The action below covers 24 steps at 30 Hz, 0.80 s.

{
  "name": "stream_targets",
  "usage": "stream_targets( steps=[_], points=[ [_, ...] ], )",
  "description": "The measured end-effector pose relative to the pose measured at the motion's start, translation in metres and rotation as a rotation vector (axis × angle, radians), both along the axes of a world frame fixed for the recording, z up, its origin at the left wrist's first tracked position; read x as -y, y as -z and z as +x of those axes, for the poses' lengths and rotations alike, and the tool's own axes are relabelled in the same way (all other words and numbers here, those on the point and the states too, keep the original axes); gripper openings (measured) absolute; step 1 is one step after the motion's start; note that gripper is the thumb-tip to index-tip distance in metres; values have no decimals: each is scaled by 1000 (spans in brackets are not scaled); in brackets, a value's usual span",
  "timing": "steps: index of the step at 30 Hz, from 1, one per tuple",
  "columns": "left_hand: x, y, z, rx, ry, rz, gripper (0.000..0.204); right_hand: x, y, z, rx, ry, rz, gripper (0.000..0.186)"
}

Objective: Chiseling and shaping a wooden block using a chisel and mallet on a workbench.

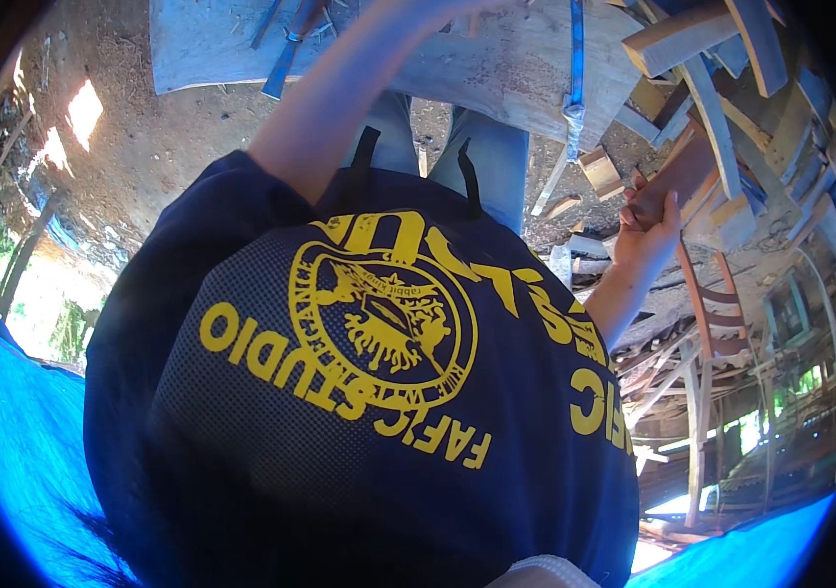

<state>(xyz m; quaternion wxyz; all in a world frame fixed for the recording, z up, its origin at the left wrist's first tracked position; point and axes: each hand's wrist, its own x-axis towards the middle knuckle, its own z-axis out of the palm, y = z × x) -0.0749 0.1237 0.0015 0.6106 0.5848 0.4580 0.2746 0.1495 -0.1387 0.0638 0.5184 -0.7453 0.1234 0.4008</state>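
Note:
My right hand (647, 227) is wrapped round a flat reddish-brown piece of wood (680, 174), its thumb along one side and fingertips showing on the other. The far end of that piece reaches the heap of offcuts. My left forearm (339, 103) stretches forward over the pale wooden worktop (496, 73). Only a part of my left hand (437, 8) shows at the upper edge, and its fingers are cut off from view. Nearest to that arm, a flat-bladed tool (290, 54) lies on the worktop's left part.
Wooden offcuts (697, 93) are heaped at the right. A long narrow bar (575, 88) crosses the worktop's right part. A reddish-brown slatted wooden frame (714, 304) stands farther right, near several poles. Small wood blocks (601, 173) lie on the dirt floor (134, 147).

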Motion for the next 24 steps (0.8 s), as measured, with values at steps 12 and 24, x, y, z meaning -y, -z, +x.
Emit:
stream_targets(
  steps=[12, 24],
  points=[
    [34, 50, -53, -824, 194, 55, 56, -5, 15, -31, 23, -123, -32, 32],
    [101, 26, 71, -300, 469, 670, 25, -3, -2, -19, 143, -27, 42, 40]
  ],
)
